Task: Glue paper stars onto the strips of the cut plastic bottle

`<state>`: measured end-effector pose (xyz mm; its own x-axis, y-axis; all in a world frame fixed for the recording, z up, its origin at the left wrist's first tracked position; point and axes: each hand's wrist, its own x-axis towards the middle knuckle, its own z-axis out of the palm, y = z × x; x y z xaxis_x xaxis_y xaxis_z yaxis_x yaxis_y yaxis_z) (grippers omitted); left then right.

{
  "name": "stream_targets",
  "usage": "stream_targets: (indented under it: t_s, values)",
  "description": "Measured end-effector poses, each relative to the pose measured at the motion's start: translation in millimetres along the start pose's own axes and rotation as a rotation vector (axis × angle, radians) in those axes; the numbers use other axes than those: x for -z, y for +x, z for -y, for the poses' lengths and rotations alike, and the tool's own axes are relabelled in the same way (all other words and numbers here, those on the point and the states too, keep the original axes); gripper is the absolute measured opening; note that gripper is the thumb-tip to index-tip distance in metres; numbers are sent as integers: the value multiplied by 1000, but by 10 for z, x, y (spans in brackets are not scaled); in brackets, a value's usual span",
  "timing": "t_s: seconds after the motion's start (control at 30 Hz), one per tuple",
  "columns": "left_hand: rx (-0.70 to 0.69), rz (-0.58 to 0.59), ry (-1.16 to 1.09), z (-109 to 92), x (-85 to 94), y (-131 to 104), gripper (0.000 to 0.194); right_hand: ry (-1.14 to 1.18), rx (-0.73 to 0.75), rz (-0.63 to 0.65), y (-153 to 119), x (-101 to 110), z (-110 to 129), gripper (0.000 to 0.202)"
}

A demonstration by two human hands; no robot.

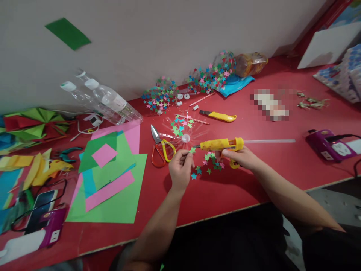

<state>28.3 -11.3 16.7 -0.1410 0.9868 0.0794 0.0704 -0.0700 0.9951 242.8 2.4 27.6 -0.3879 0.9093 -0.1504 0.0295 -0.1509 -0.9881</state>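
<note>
Between the fingertips of my left hand is a small green star. My right hand is wrapped round a yellow glue gun, whose nozzle points left and touches or nearly touches the star. A long clear glue stick sticks out of the gun's back. Behind my hands lies a clear plastic piece with spread strips, with several stars on its far side. Loose paper stars lie below the glue gun. Scissors with red and yellow handles rest left of the plastic piece.
On the red table are a yellow cutter, coloured paper sheets, plastic bottles, star-covered pieces, a blue packet and a purple power socket. At the left lie a phone and another purple socket.
</note>
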Motion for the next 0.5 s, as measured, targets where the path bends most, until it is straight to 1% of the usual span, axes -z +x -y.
stream_targets:
  t_s: [0.13, 0.2, 0.27, 0.4, 0.5]
  values:
    - [-16, -15, 39, -1, -7, -8, 18, -94, -23, -2, -6, 10, -68, 38]
    - [-19, -17, 46, -1, -10, -6, 18, -122, -10, -1, -8, 9, -80, 37]
    - [-23, -19, 48, 2, -11, -3, 17, -132, -5, 5, -12, 2, -73, 37]
    - [-31, -19, 35, 19, -9, 1, 15, -148, -43, 17, -22, -13, -49, 37]
    - [-35, -12, 34, 42, -2, -4, 15, -144, -36, 25, -21, -14, -58, 36]
